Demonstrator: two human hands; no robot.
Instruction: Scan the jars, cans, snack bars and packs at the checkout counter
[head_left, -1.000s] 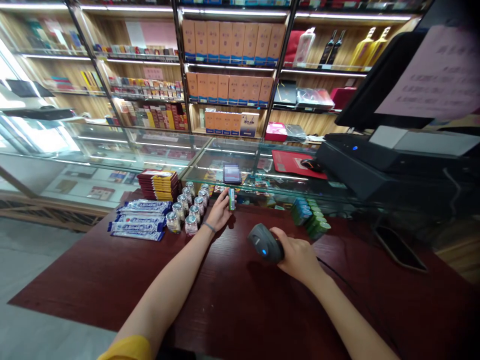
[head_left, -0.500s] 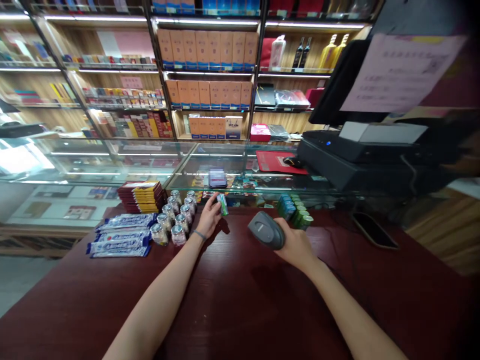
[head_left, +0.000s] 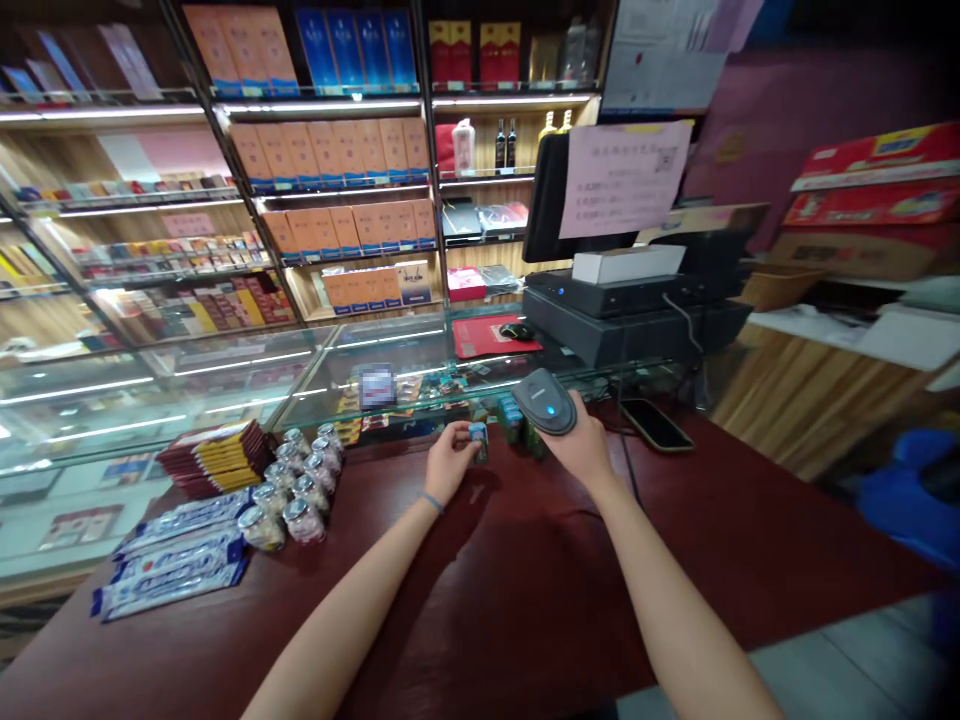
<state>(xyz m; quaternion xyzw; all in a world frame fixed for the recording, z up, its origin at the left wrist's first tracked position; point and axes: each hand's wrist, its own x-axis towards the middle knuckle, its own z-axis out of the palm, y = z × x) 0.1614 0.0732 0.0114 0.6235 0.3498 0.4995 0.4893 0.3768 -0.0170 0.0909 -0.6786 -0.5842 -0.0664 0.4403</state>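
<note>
My left hand (head_left: 448, 462) is closed round a small green and blue pack (head_left: 478, 440), held just above the dark red counter (head_left: 525, 580). My right hand (head_left: 585, 448) grips a grey handheld barcode scanner (head_left: 545, 400) with a blue light, a little to the right of the pack. Behind the scanner stand several small green and blue packs (head_left: 517, 425) by the glass case.
Small glass jars (head_left: 296, 480), blue-white wrapped bars (head_left: 172, 560) and a red-yellow carton stack (head_left: 214, 458) lie at the left. A glass display case (head_left: 315, 375) runs behind the counter. A phone (head_left: 656, 424), a till with monitor (head_left: 630, 300) and stocked shelves (head_left: 330, 200) stand beyond.
My view has swung right. My left hand has carried the small pack to the right, toward the scanner. My right hand has lifted the scanner up and further from me.
</note>
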